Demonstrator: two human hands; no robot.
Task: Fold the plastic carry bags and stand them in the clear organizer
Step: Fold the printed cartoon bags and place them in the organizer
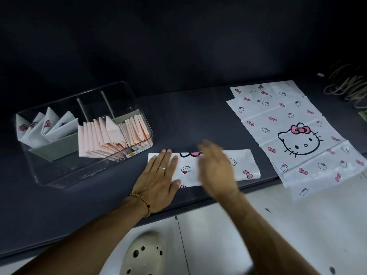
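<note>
left hand (158, 175): flat, palm down, fingers (165, 155) straight and close together, thumb out to the side, ring on one finger

left wrist: wooden bead bracelet (142, 203) round it, bare forearm coming in from bottom left

right hand (215, 167): pretty blurry, looks open, palm down, fingers roughly straight

right forearm: bare, comes in from bottom right
</note>
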